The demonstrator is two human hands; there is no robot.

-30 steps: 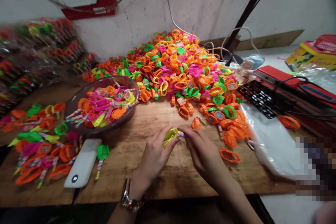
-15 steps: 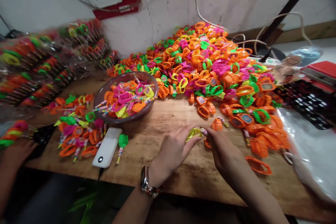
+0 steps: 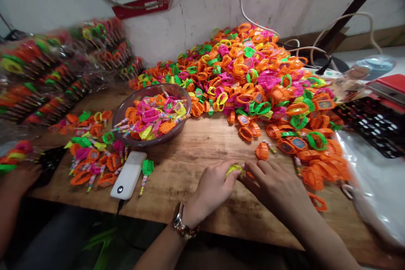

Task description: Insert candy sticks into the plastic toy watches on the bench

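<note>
1. Both hands meet at the near middle of the wooden table (image 3: 196,143): the left hand (image 3: 215,187) pinches a yellow toy watch (image 3: 233,170) from the left, and the right hand (image 3: 275,183) closes its fingertips on the right end
2. Fingers cover most of the watch, so its long axis cannot be told
3. An orange toy watch (image 3: 262,151) lies just beyond the right hand, with the heap of toy watches (image 3: 253,76) farther back
4. A white power bank (image 3: 128,175) and a bowl (image 3: 158,140) of watches sit well apart to the left
</note>
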